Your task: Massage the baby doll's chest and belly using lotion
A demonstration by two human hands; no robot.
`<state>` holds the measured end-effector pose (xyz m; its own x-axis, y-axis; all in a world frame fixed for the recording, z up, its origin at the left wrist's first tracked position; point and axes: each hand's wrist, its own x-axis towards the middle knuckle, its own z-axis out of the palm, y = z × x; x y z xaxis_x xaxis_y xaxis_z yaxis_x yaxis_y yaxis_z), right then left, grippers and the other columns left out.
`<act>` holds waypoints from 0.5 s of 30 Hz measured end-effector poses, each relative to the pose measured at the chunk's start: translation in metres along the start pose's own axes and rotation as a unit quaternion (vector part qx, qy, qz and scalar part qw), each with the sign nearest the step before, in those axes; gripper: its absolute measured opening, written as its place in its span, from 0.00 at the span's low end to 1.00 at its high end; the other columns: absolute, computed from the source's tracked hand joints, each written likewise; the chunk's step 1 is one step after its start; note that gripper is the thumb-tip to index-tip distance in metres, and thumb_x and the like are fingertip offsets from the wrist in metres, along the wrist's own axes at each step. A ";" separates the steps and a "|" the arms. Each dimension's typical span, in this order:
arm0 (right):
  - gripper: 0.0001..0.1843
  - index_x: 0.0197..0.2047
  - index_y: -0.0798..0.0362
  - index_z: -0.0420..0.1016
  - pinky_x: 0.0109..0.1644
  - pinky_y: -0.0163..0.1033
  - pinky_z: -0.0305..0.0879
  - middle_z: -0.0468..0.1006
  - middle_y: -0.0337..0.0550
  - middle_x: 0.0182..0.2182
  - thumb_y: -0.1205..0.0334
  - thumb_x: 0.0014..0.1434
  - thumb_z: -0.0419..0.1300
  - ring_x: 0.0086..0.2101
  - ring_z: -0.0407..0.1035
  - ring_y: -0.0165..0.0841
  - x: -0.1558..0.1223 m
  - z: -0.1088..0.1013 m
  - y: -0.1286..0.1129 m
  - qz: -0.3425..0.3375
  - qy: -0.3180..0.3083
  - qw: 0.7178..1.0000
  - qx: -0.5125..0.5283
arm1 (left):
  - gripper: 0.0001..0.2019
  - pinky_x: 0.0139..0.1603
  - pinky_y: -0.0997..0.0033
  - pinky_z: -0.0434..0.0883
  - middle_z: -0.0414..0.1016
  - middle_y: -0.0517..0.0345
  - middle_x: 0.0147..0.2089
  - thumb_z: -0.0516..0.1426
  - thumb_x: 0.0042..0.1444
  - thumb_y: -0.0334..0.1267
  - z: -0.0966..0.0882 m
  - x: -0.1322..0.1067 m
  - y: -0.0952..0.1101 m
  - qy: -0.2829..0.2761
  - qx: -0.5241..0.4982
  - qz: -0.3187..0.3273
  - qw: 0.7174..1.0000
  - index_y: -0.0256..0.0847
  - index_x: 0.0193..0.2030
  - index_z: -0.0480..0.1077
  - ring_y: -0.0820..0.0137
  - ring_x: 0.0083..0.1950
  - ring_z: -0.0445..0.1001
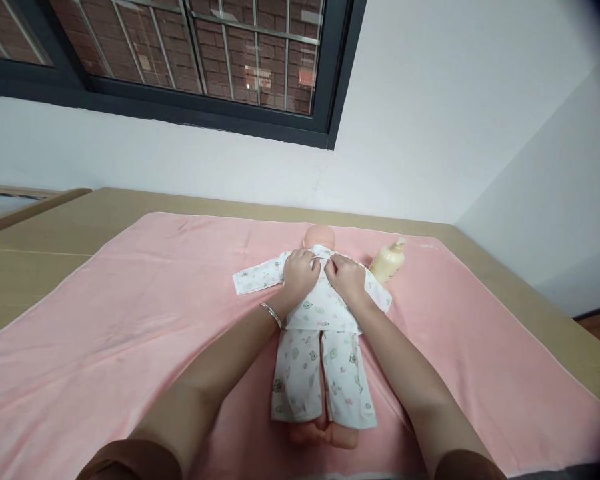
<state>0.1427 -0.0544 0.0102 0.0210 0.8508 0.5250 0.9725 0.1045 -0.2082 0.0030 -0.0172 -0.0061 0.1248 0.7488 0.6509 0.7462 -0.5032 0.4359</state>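
A baby doll lies stretched out, head toward the wall and bare feet toward me. It wears a white printed top and matching trousers. Just below the doll's neck, my left hand and my right hand are close together, fingers pinched. Between them runs a thin white cloth tie at the top's neckline; each hand appears to grip an end of it. One sleeve spreads out to the left, the other slants down to the right. My fingers partly hide the chest.
A pale yellow pump bottle lies tilted right of the doll's shoulder. Under everything is a pink blanket over a wooden surface. Behind it rise a white wall and a dark-framed window.
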 end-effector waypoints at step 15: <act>0.21 0.55 0.51 0.75 0.56 0.40 0.62 0.77 0.46 0.54 0.62 0.65 0.46 0.53 0.70 0.38 0.010 0.001 0.004 -0.033 -0.036 0.998 0.043 | 0.10 0.56 0.60 0.66 0.78 0.50 0.47 0.51 0.62 0.34 -0.001 0.007 -0.006 -0.042 -0.034 0.046 0.997 0.41 0.43 0.74 0.60 0.51 0.72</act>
<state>0.1469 -0.0450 0.0140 -0.0623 0.8750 0.4802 0.9476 0.2030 -0.2468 -0.0008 -0.0093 -0.0034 0.2468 0.7302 0.6371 0.6832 -0.5973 0.4200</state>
